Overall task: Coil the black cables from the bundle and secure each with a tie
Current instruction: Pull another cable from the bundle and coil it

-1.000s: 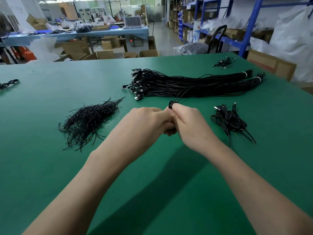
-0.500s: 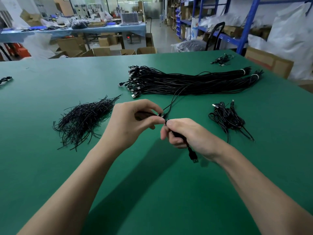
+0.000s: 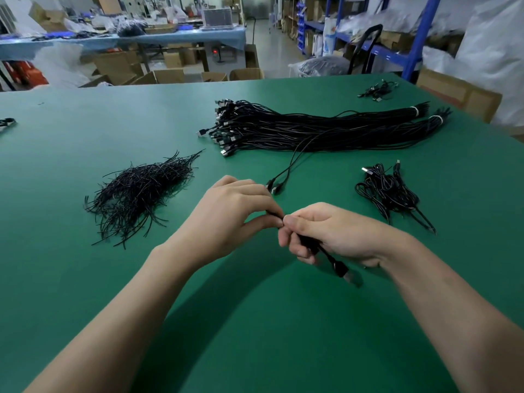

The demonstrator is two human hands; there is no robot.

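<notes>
**Inspector:** Begin at the left. What lies there?

**Surveyor:** A loose heap of ties on the green table, well apart from both hands.

**Inspector:** And the hands?

**Surveyor:** The left hand pinches the black cable between thumb and forefinger. The right hand meets it fingertip to fingertip and is curled round a gathered length of the same cable. The plug pokes out below the palm (blurred, so its type cannot be read).

**Inspector:** How should this step be done?

**Surveyor:** In my judgement, coiling has barely begun. The right-hand grip should stay fixed as the anchor while the left feeds even loops under light tension. The plug tail should stay short, so a tie can cross the middle.

**Inspector:** Farther right?

**Surveyor:** The bundle lies beyond the hands, banded at its right end. A strand trails from it toward the left hand, but I cannot tell whether it is the held cable. The finished coils sit near the right hand.

**Inspector:** Room to work?

**Surveyor:** There is bare green between the hands and the ties, and more toward the body. The table's right edge slants close past the coils and the bundle's ends. I would draw slack toward the body, not to the right.
</notes>
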